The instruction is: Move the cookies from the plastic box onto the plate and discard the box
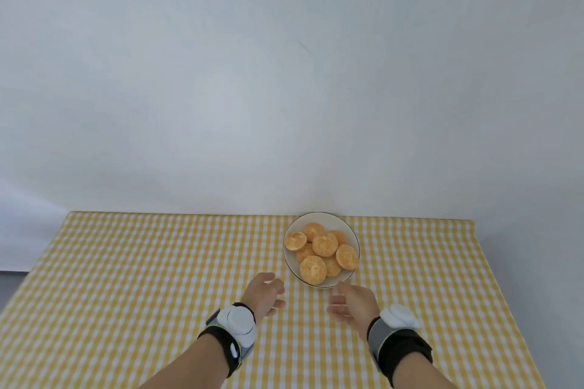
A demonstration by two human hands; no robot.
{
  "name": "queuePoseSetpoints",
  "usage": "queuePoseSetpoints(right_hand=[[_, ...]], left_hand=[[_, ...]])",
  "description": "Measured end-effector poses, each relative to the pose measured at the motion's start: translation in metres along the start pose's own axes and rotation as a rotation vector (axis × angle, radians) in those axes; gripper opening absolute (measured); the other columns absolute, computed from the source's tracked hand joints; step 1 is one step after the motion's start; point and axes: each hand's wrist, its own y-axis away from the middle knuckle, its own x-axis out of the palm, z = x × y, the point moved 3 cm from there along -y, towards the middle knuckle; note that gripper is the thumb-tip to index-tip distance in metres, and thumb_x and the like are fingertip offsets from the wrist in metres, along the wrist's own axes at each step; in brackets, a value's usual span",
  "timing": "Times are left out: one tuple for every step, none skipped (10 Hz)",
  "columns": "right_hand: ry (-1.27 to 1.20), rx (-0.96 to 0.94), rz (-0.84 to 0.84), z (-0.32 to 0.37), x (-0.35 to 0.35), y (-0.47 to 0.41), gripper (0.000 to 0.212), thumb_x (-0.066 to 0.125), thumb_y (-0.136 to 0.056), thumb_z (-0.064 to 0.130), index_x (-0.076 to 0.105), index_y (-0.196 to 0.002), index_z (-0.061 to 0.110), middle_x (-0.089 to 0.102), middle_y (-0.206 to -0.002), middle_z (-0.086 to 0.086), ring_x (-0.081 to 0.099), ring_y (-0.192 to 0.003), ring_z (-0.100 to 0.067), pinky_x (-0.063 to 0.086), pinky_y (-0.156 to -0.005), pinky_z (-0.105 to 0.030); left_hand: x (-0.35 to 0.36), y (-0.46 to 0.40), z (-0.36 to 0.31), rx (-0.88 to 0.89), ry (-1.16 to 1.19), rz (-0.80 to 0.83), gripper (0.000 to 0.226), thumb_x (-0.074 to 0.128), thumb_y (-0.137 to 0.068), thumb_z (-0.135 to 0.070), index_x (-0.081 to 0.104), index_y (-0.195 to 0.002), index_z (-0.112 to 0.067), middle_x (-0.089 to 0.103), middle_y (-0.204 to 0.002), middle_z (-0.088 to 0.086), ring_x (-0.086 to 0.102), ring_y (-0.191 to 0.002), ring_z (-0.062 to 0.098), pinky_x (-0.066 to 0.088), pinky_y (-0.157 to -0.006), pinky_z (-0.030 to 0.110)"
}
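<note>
A white plate (350, 232) with a dark rim stands near the table's far edge, right of centre. Several round golden cookies (324, 244) lie piled on it. No plastic box is in view. My left hand (264, 294) hovers over the cloth just left of and nearer than the plate, fingers loosely curled apart, holding nothing. My right hand (354, 303) hangs just in front of the plate's near rim, palm turned inward, fingers apart and empty. Both wrists wear dark bands with white round devices.
A yellow-and-white checked cloth (142, 278) covers the table. A plain pale wall (284, 73) rises right behind the far edge. The table's right edge (493, 278) drops off to a grey floor.
</note>
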Motion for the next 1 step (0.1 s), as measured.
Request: queuePoseSetpoints(right_hand=[[0.157,-0.050,0.064,0.0134,0.0052,0.0293,0.020,0.056,-0.096,0.024,0.061,-0.105,0.007,0.072,-0.094,-0.016,0.067,-0.067,-0.027,0.056,-0.061,-0.035]], left_hand=[[-0.0113,0.0274,-0.0027,0.062,-0.081,-0.031,0.040,0.051,-0.093,-0.017,0.046,-0.132,-0.014,0.064,-0.108,0.009,0.063,-0.070,0.022,0.045,-0.058,0.029]])
